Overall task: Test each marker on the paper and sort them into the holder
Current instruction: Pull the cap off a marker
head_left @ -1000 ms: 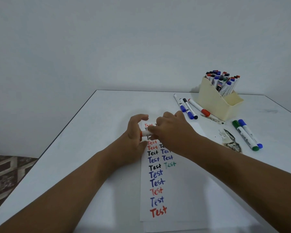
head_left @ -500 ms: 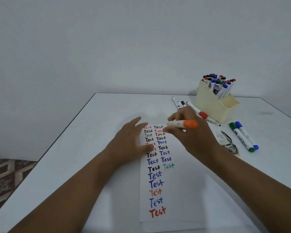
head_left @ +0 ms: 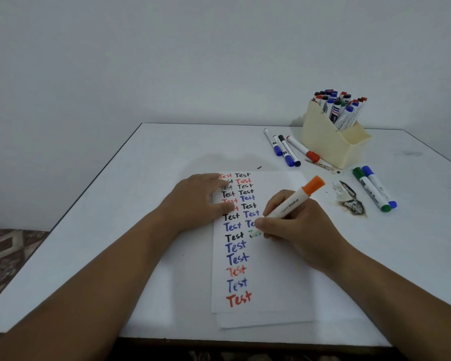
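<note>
Orange cap: sits on the rear end of the white-barrelled marker [head_left: 293,201] we hold, pointing up and away toward the holder.
Right hand [head_left: 297,225]: our fingers curl round the marker in a writing grip, its tip end down at the paper by the green "Test"; the tip itself is hidden by the fingers.
Left hand [head_left: 198,201]: flat, fingers straight, pressing the paper's left edge.
Paper [head_left: 276,269]: white sheet, two columns of "Test" in red, black, blue, green; a second sheet shows under it.
Holder [head_left: 323,142]: cream plastic, slanted front, packed with capped markers upright, far right.
Loose markers [head_left: 284,149]: four just left of the holder.
Green and blue pair [head_left: 375,188]: right of the paper.
Table [head_left: 115,230]: smooth white top.
</note>
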`<state>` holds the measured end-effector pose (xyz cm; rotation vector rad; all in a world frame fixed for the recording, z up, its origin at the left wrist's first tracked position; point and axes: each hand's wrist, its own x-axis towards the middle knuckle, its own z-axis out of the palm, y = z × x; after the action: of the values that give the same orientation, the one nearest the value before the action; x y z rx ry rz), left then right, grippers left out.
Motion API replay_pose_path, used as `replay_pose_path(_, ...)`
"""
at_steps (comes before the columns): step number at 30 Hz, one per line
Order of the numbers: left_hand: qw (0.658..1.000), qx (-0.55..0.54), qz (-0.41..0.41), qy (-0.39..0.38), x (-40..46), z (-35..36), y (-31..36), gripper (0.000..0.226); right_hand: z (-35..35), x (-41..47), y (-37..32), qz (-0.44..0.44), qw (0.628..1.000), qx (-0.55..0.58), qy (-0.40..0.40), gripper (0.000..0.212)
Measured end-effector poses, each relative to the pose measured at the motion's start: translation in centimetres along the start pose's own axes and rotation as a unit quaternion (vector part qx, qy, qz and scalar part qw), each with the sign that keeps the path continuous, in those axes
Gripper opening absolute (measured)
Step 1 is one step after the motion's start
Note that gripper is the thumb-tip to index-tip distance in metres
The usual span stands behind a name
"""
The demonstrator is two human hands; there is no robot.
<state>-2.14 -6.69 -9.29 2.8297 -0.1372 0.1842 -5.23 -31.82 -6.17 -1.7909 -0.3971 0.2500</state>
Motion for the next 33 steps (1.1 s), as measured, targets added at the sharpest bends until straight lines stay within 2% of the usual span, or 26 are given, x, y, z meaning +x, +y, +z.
replay_pose_path(9,1.000,-0.012,0.001,-0.004,-0.1,-0.2,0.1,0.070,0.3,-0.5,0.6,-0.039,0.993,-0.111,-0.013,0.021)
replay_pose_path(14,1.000,-0.012,-0.003,-0.010,-0.3,-0.2,0.2,0.077,0.2,-0.4,0.7,-0.037,0.994,-0.100,-0.016,0.024)
replay_pose_path(19,1.000,-0.020,-0.006,-0.011,-0.2,-0.2,0.1,0.084,0.9,-0.7,0.6,-0.085,0.988,-0.127,-0.012,0.018)
replay_pose_path(24,1.000,-0.018,-0.003,-0.010,-0.2,-0.1,0.1,0.079,0.7,-0.5,0.7,-0.090,0.988,-0.121,0.028,0.020)
replay_pose_path(28,1.000,-0.022,0.001,-0.006,-0.2,-0.2,0.1,0.072,0.7,-0.8,0.9,-0.093,0.986,-0.137,0.005,0.019)
replay_pose_path(33,1.000,-0.017,0.005,-0.010,-0.2,-0.1,0.1,0.069,0.6,-0.4,1.0,-0.083,0.986,-0.141,0.024,0.019)
